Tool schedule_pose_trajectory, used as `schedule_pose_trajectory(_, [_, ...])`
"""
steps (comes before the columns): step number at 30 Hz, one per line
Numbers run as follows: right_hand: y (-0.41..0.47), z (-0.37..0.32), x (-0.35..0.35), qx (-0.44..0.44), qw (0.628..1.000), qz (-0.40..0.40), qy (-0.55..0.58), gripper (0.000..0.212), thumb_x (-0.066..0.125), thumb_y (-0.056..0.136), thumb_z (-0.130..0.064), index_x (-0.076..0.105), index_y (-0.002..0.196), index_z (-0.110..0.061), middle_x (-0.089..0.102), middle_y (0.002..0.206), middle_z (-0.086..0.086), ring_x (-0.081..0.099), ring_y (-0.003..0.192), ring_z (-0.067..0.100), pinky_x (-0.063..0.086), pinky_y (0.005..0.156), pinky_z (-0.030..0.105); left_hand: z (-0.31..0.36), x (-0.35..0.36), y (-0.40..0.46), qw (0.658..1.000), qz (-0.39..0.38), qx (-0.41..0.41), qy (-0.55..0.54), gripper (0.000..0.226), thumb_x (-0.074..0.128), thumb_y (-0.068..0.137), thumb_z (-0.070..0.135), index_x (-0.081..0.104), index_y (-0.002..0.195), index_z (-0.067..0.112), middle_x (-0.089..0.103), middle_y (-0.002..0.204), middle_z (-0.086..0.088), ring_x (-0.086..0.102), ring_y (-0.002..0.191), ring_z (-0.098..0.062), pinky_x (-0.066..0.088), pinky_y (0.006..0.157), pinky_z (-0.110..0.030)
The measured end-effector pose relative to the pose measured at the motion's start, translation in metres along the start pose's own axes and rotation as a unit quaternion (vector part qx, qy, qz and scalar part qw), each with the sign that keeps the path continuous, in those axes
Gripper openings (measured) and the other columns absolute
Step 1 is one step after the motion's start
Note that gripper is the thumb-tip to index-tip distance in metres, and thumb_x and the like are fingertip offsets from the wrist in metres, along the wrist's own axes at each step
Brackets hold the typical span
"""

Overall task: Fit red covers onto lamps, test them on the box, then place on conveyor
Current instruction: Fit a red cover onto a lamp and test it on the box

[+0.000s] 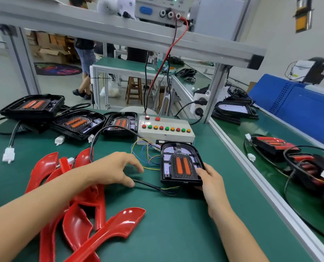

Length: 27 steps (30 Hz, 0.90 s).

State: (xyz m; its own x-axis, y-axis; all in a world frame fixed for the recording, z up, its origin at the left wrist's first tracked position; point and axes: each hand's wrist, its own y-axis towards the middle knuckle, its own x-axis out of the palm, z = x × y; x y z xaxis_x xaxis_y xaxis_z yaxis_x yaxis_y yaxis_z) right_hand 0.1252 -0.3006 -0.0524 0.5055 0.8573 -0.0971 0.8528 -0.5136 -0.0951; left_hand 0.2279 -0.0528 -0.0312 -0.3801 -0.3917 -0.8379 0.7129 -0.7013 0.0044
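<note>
Gripping the near right corner of a lamp (181, 164), my right hand (211, 179) has its thumb on top of the housing and its fingers curled under the edge. My left hand (113, 168) holds nothing; its fingers are loosely spread over the lamp's black cable (148, 185), with the thumb just beside it or touching it, I cannot tell which.

The lamp lies flat on the green table (176, 224), just in front of the test box (166, 129), its two orange strips showing and no red cover on it. Thin coloured wires (148, 157) run between the box and the lamp's far side; whether the lamp is plugged in I cannot tell.

Red covers (85, 205) lie in a loose heap at my left, under and around my left forearm, none picked up. Three more bare lamps (76, 123) wait along the far edge of the table, left of the box, their white plugs lying free.

On the conveyor (270, 186) to my right, past the rail, lamps with red covers (272, 145) already sit with their cables trailing.

By my reckoning some pieces are finished and sent off, while this one is at its start: it needs a cover fitted, a test on the box, then a place on the conveyor. The three behind it need the same.
</note>
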Motion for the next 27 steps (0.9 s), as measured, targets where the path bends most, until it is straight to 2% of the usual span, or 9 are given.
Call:
schedule_pose_trajectory(3, [0.002,0.0,0.002,-0.019,0.998,0.009,-0.057,0.023,0.052,0.095,-0.02,0.068,0.111,-0.023,0.072,0.105,-0.007,0.066,0.102,0.017,0.051,0.096,0.041,0.017,-0.005,-0.01,0.999,-0.003,0.03,-0.025,0.024,0.081,0.072,0.021,0.069,0.09,0.032,0.065,0.092,0.012,0.054,0.087,0.003,0.039,0.082,-0.012])
schedule_pose_trajectory(5, [0.004,-0.002,0.002,-0.031,0.995,0.003,-0.096,0.024,0.05,0.095,-0.024,0.066,0.113,-0.027,0.07,0.107,-0.01,0.064,0.102,0.014,0.051,0.096,0.041,0.029,-0.005,-0.019,0.997,-0.053,0.03,-0.036,0.016,0.08,0.073,0.027,0.069,0.082,0.032,0.066,0.079,0.011,0.056,0.074,0.001,0.042,0.07,-0.012])
schedule_pose_trajectory(8, [0.006,-0.004,-0.003,-0.036,0.991,0.001,-0.131,0.025,0.052,0.095,-0.027,0.059,0.119,-0.03,0.065,0.117,-0.011,0.061,0.106,0.012,0.048,0.096,0.036,0.041,0.002,-0.032,0.989,-0.141,0.003,-0.032,0.021,0.078,0.071,0.039,0.069,0.085,0.028,0.068,0.076,0.009,0.056,0.063,0.001,0.045,0.06,-0.014])
schedule_pose_trajectory(11, [0.006,-0.003,-0.006,-0.046,0.982,0.01,-0.184,0.043,0.051,0.096,-0.028,0.047,0.14,-0.025,0.054,0.133,-0.007,0.051,0.115,0.011,0.038,0.094,0.027,0.044,0.009,-0.037,0.984,-0.18,-0.01,-0.009,0.029,0.077,0.07,0.044,0.069,0.091,0.026,0.065,0.071,0.014,0.053,0.056,0.003,0.039,0.054,-0.01])
schedule_pose_trajectory(15, [0.001,-0.005,-0.007,-0.086,0.961,0.03,-0.261,0.05,0.048,0.098,-0.028,0.037,0.146,-0.019,0.041,0.146,0.001,0.043,0.13,0.016,0.033,0.106,0.032,0.044,0.009,-0.04,0.983,-0.182,-0.026,-0.02,0.033,0.077,0.069,0.048,0.067,0.095,0.03,0.063,0.072,0.018,0.053,0.058,0.004,0.041,0.057,-0.012])
schedule_pose_trajectory(20, [-0.005,-0.008,-0.002,-0.137,0.935,0.039,-0.324,0.05,0.049,0.098,-0.025,0.036,0.146,-0.017,0.037,0.147,0.0,0.035,0.134,0.018,0.029,0.11,0.034,0.04,0.012,-0.049,0.98,-0.186,-0.012,0.07,0.079,0.071,0.048,0.07,0.052,0.12,0.043,0.053,0.088,0.027,0.048,0.074,0.014,0.037,0.064,-0.005])
schedule_pose_trajectory(22, [-0.006,-0.007,0.0,-0.151,0.928,0.037,-0.338,0.048,0.048,0.098,-0.023,0.038,0.144,-0.018,0.039,0.144,0.0,0.037,0.131,0.018,0.029,0.107,0.034,0.041,0.015,-0.05,0.98,-0.165,-0.004,0.115,0.076,0.071,0.052,0.064,0.051,0.122,0.041,0.053,0.098,0.028,0.047,0.084,0.016,0.038,0.073,-0.005])
schedule_pose_trajectory(24, [-0.007,-0.007,0.002,-0.154,0.929,0.033,-0.335,0.046,0.047,0.098,-0.023,0.039,0.143,-0.018,0.041,0.143,0.001,0.039,0.129,0.018,0.031,0.107,0.035,0.042,0.016,-0.047,0.985,-0.13,-0.015,0.115,0.065,0.072,0.06,0.053,0.054,0.12,0.035,0.059,0.108,0.022,0.052,0.097,0.008,0.043,0.086,-0.016])
schedule_pose_trajectory(27, [-0.006,-0.007,0.003,-0.16,0.923,0.036,-0.348,0.045,0.046,0.098,-0.023,0.041,0.142,-0.018,0.042,0.143,0.0,0.038,0.128,0.019,0.031,0.104,0.033,0.039,0.012,-0.037,0.994,-0.082,-0.041,0.052,0.055,0.077,0.066,0.037,0.059,0.117,0.031,0.066,0.104,0.015,0.059,0.095,-0.003,0.046,0.087,-0.023])
